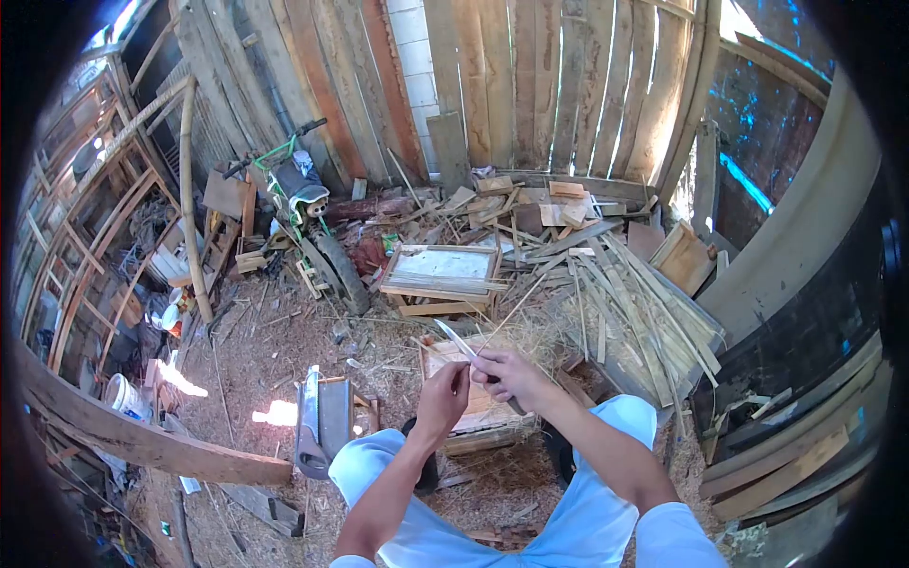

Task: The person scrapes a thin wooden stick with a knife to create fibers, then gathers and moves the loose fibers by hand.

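Right hand gripping knife, handle partly hidden, left hand beside

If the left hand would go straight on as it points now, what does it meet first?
Probably the knife, held by the right hand, just ahead of the left hand; depth is unclear.

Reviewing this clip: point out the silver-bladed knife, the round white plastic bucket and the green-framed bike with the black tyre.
Silver-bladed knife (456, 339): head view, on the blade.
White bucket (135, 405): head view, on the side wall.
Green-framed bike (340, 270): head view, on the tyre.
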The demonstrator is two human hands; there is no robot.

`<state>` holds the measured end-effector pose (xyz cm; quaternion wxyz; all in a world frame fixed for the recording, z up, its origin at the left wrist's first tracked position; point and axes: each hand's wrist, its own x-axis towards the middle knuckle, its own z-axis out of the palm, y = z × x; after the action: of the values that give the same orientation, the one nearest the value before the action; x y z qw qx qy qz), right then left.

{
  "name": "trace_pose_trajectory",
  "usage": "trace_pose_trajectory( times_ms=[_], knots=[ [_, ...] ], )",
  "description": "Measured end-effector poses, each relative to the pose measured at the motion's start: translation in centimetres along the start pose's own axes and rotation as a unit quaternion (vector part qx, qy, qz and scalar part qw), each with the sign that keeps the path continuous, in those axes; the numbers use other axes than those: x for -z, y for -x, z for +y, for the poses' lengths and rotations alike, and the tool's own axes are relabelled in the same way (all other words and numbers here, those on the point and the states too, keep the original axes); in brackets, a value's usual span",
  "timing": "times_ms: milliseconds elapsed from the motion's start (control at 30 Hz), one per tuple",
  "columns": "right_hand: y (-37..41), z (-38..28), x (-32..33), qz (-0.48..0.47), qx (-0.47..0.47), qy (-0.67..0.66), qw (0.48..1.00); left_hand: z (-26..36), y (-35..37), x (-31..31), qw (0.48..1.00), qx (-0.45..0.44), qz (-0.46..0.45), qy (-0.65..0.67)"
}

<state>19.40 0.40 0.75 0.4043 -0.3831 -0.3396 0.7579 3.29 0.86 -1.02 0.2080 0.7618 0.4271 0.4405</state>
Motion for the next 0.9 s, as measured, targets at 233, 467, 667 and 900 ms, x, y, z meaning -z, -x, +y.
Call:
trace_pose_trajectory(
  times_ms=[233, 467, 667, 900],
  knots=[
    [0.9, -2.6, 2.1, 0.113, -0.008, 0.027, 0.993, 0.8, -0.3, 0.1, 0.998, -0.042, -0.008, -0.04],
    [2.0, -5.5, 6.6, 0.083, 0.02, -0.061, 0.994, 0.9, 0.6, 0.4, 0.996, -0.071, -0.027, -0.052],
    [2.7, -8.5, 15.6, 0.213, 0.155, -0.109, 0.959, -1.2, 2.2, 2.7, 0.999, -0.003, -0.018, -0.042],
    [2.7, -3.9, 3.2, 0.072, 0.017, 0.08, 0.994, -1.5, 0.2, 0.7, 0.995, 0.08, -0.031, 0.049]
  ],
)
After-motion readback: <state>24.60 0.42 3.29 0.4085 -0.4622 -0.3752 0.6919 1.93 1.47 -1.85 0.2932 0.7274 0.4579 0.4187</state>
